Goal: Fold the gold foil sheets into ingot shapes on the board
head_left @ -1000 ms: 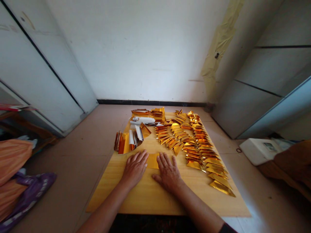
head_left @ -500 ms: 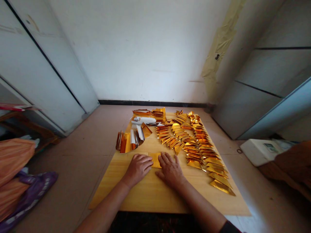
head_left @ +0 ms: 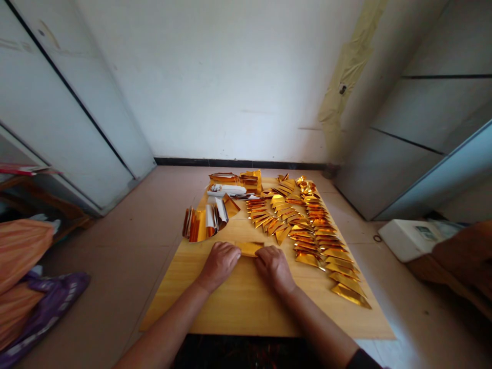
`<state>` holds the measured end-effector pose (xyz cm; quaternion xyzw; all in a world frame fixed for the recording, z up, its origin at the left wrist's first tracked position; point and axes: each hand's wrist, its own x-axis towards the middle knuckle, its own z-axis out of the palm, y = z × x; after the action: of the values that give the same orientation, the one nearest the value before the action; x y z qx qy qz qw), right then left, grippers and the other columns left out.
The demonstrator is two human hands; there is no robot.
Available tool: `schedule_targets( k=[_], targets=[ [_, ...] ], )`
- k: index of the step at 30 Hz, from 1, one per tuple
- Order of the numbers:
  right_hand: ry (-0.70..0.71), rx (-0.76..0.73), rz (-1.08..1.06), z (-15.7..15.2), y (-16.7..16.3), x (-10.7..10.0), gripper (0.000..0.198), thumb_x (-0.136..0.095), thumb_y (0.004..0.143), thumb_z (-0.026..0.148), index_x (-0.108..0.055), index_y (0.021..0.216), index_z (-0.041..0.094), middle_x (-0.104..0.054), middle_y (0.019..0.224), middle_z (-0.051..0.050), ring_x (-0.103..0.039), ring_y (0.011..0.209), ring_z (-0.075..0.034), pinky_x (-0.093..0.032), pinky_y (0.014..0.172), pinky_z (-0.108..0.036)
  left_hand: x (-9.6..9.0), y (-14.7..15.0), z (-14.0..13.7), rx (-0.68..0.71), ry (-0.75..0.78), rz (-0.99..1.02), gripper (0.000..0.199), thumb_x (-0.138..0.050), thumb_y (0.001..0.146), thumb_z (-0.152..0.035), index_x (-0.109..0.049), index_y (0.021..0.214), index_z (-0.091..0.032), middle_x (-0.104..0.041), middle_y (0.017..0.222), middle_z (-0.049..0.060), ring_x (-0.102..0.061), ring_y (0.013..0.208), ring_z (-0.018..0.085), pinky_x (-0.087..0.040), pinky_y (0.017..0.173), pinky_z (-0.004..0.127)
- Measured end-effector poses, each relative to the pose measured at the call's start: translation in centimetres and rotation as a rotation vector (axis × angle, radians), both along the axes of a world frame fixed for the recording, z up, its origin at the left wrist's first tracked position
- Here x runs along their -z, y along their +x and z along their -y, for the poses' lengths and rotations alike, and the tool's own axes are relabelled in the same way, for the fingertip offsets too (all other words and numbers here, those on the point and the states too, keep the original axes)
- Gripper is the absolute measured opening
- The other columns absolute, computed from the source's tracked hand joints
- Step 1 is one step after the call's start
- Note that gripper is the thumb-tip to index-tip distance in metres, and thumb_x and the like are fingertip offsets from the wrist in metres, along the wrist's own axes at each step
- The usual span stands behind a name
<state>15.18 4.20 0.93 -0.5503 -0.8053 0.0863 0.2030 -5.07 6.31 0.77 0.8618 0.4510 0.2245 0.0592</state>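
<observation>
A sheet of gold foil paper (head_left: 249, 249) lies at the middle of the wooden board (head_left: 238, 312), partly folded along its near side. My left hand (head_left: 221, 261) is closed with its fingertips on the paper's left end. At the right end, my right hand (head_left: 274, 264) pinches the near edge with curled fingers. Both thumbs are mostly hidden. Beyond my left hand stands a bunch of gold and white paper sheets (head_left: 203, 223). Folded gold paper pieces (head_left: 317, 225) lie in overlapping rows to the right.
More paper stacks (head_left: 234, 178) and a white roll-like bundle (head_left: 227, 190) lie at the board's far left. Orange and purple bags (head_left: 57, 297) rest on the floor at left. A white box (head_left: 409, 241) stands at right, and a wall (head_left: 230, 92) rises behind.
My right hand has gone from lying flat on the paper to curled fingers pinching its edge. The paper now looks narrower, its near side folded up. My left hand has curled in slightly.
</observation>
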Motion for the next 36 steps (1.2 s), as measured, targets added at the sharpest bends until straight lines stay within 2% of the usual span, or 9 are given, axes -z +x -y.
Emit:
schedule_targets(
  k=[3, 8, 14, 20, 36],
  targets=[
    [-0.026, 0.034, -0.07, -0.7, 0.3, 0.4, 0.017, -0.048, 0.09, 0.02, -0.064, 0.086, 0.02, -0.066, 0.082, -0.002, -0.058, 0.083, -0.016, -0.04, 0.076, -0.025, 0.1, 0.5, -0.6, -0.053, -0.018, 0.042, 0.027, -0.038, 0.092, -0.022, -0.061, 0.079, -0.019, -0.064, 0.074, 0.003, -0.056, 0.076, 0.016, -0.039, 0.073, 0.029],
    [-0.075, 0.105, -0.115, -2.2, 0.3, 0.3, 0.017, -0.046, 0.09, 0.021, -0.063, 0.087, 0.02, -0.065, 0.084, -0.002, -0.06, 0.08, -0.014, -0.042, 0.071, -0.021, 1.0, 1.3, -1.5, -0.148, -0.018, 0.143, 0.026, -0.037, 0.092, -0.021, -0.06, 0.082, -0.019, -0.065, 0.08, 0.004, -0.057, 0.08, 0.017, -0.043, 0.074, 0.028],
    [-0.106, 0.209, -0.011, -2.8, -0.3, -0.3, 0.013, -0.05, 0.089, 0.025, -0.061, 0.085, 0.02, -0.064, 0.087, -0.003, -0.061, 0.074, -0.012, -0.039, 0.062, -0.02, 1.2, 1.9, -1.8, -0.249, -0.026, -0.003, 0.021, -0.04, 0.091, -0.022, -0.06, 0.084, -0.02, -0.065, 0.081, 0.004, -0.057, 0.081, 0.017, -0.042, 0.073, 0.028],
    [-0.151, 0.249, 0.015, -3.1, -0.7, -0.7, 0.014, -0.049, 0.089, 0.028, -0.061, 0.086, 0.021, -0.065, 0.089, -0.002, -0.06, 0.073, -0.013, -0.037, 0.06, -0.02, 0.8, 2.3, -1.7, -0.299, 0.01, -0.166, 0.021, -0.041, 0.09, -0.022, -0.06, 0.08, -0.02, -0.064, 0.076, 0.005, -0.056, 0.077, 0.018, -0.04, 0.068, 0.028],
    [-0.169, 0.279, 0.046, -3.2, -0.9, -0.4, 0.008, -0.052, 0.087, 0.024, -0.059, 0.087, 0.02, -0.064, 0.09, -0.003, -0.059, 0.078, -0.014, -0.037, 0.064, -0.021, 0.0, 2.6, -2.0, -0.342, -0.124, -0.217, 0.017, -0.043, 0.09, -0.026, -0.058, 0.085, -0.021, -0.066, 0.08, 0.003, -0.059, 0.08, 0.017, -0.038, 0.065, 0.025]
  ],
)
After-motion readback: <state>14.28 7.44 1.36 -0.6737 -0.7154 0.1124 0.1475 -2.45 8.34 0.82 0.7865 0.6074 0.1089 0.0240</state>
